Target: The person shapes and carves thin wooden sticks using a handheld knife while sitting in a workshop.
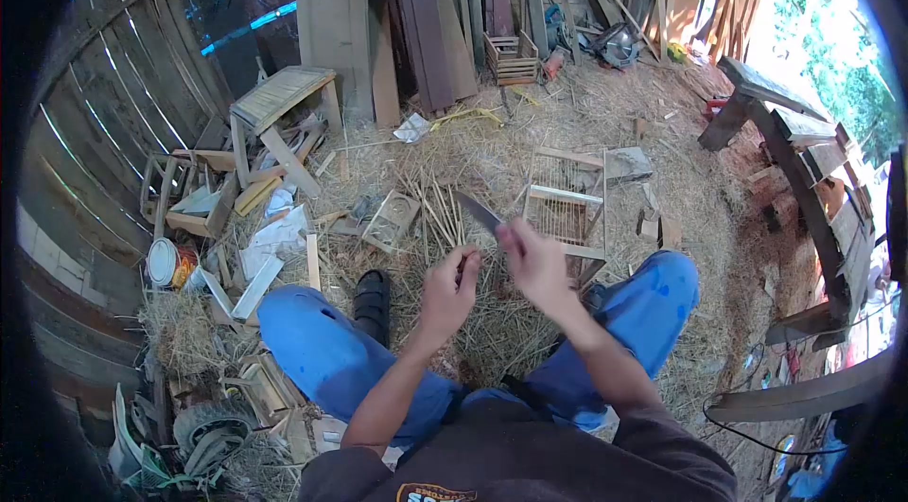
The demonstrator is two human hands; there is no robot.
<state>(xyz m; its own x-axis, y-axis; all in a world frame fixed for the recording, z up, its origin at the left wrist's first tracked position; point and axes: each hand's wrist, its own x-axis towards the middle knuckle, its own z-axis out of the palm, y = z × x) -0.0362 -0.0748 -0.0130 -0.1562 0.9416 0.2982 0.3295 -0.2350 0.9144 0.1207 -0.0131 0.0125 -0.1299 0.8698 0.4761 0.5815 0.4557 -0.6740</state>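
A dark T-shirt (530,450) is closest, its chest print (437,493) cut off by the bottom edge. Past the blue trousers (317,336), a black sandal (372,303) shows on the left foot; the right is mostly hidden. The hands are slightly apart: the right hand (537,267) clamps a knife (480,212), covering its handle, while the left hand (450,291) is curled, its contents impossible to tell. Thin sticks (438,211) lie just beyond, near ends obscured. Farther off stands a slatted wooden frame (565,192), then planks (416,19) cropped above.
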